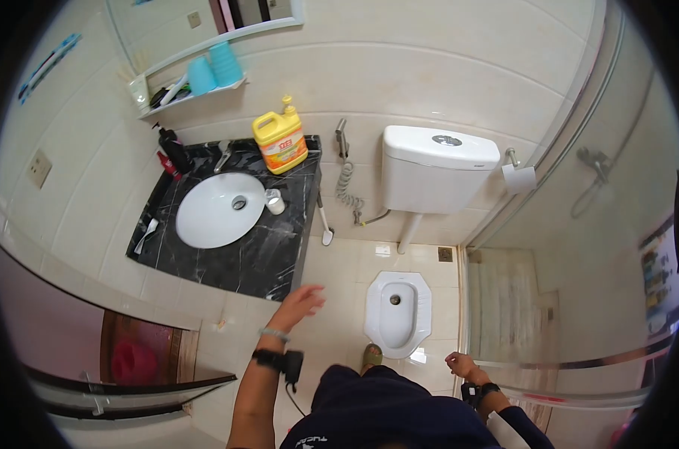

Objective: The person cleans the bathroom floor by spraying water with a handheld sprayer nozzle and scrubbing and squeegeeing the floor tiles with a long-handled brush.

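My left hand [300, 305] is in the air near the front right corner of the black marble counter [246, 271]. Its fingers are apart and hold nothing. Lower right, my right hand [463, 365] hangs by the glass partition with its fingers curled in and nothing visible in them. Between and beyond the hands lies a white squat toilet [421, 295] set in the floor. A white sink [205, 213] is sunk into the counter, with a yellow pump jug [281, 142] standing behind it and a small white cup [276, 205] at its right rim.
A white cistern [429, 179] hangs on the wall beside a sprayer [342, 138] with a coiled hose. A toilet brush [326, 236] leans beside the counter. Toilet paper [519, 179] hangs near the glass partition [579, 247]. A shelf holds blue cups [224, 65].
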A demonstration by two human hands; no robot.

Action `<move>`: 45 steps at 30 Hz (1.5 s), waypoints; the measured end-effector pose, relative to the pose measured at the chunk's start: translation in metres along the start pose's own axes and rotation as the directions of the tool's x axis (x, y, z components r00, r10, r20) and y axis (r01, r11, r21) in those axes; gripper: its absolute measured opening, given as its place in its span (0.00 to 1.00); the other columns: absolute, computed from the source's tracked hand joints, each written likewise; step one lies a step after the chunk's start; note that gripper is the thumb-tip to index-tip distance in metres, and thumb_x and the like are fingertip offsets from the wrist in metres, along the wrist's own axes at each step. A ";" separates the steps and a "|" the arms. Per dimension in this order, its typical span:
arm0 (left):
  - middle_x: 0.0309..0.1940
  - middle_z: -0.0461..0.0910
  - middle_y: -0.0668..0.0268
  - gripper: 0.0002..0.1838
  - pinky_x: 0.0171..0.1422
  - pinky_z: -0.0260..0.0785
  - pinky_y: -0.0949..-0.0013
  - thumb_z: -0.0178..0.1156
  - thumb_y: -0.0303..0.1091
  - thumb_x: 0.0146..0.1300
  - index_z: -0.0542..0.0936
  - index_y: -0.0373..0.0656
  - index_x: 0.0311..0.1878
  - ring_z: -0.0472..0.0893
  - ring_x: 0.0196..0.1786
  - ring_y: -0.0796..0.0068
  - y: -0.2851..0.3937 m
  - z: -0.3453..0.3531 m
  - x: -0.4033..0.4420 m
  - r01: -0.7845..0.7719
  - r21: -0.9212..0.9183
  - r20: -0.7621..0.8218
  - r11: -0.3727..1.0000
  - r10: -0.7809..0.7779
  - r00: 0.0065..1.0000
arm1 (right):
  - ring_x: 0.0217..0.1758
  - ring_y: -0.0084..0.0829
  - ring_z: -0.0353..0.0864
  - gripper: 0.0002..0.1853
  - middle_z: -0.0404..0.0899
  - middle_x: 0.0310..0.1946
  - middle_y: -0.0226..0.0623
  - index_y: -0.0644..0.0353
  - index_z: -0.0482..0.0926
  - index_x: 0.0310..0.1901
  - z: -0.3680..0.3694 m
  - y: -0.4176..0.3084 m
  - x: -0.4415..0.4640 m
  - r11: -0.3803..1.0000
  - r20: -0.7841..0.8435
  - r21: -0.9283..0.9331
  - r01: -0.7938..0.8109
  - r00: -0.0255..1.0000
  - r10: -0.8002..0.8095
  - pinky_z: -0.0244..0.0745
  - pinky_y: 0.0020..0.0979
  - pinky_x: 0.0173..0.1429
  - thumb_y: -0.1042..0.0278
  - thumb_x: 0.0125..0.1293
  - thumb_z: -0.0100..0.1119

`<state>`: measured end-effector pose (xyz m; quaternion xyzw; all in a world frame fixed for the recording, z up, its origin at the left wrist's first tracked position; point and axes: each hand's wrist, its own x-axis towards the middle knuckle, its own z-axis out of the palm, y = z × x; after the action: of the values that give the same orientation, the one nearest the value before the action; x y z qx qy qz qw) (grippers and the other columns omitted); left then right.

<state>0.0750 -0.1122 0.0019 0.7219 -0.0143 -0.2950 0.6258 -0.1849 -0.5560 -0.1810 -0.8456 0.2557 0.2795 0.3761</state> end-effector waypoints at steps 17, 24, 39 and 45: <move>0.40 0.79 0.54 0.24 0.41 0.73 0.65 0.66 0.39 0.52 0.75 0.38 0.51 0.79 0.42 0.64 0.154 -0.042 0.475 -0.315 0.293 -0.469 0.903 0.423 0.775 | 0.27 0.29 0.81 0.13 0.81 0.27 0.42 0.64 0.79 0.43 0.141 -0.039 -0.182 0.583 -0.232 0.595 -0.552 0.577 0.783 0.77 0.32 0.32 0.63 0.66 0.53; 0.27 0.81 0.65 0.13 0.39 0.70 0.73 0.62 0.37 0.62 0.78 0.34 0.37 0.79 0.31 0.77 0.183 -0.023 0.436 -0.733 0.034 -0.452 0.679 0.665 0.595 | 0.23 0.27 0.81 0.14 0.81 0.23 0.38 0.60 0.81 0.40 0.215 -0.139 -0.182 0.524 -0.137 0.695 -0.492 0.625 0.768 0.77 0.31 0.30 0.58 0.65 0.54; 0.27 0.71 0.71 0.15 0.32 0.63 0.78 0.58 0.42 0.64 0.76 0.41 0.47 0.69 0.28 0.83 0.096 0.208 0.181 -0.339 0.481 0.875 0.809 -0.414 0.253 | 0.27 0.29 0.83 0.14 0.83 0.32 0.41 0.59 0.78 0.47 0.257 -0.131 -0.175 0.299 -0.228 0.953 -0.047 0.537 0.812 0.78 0.31 0.37 0.62 0.64 0.54; 0.27 0.72 0.75 0.14 0.38 0.64 0.76 0.57 0.42 0.66 0.76 0.39 0.43 0.70 0.33 0.82 0.065 0.311 0.058 -0.738 0.114 0.906 0.665 -0.374 -0.197 | 0.26 0.28 0.82 0.14 0.82 0.30 0.40 0.60 0.79 0.46 0.365 -0.142 -0.206 0.148 -0.112 0.989 -0.033 0.498 0.860 0.78 0.31 0.36 0.62 0.64 0.54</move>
<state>0.0074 -0.4275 0.0242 0.3781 -0.7152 -0.5797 0.0972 -0.3426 -0.1427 -0.1787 -0.3659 0.7497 -0.1440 0.5322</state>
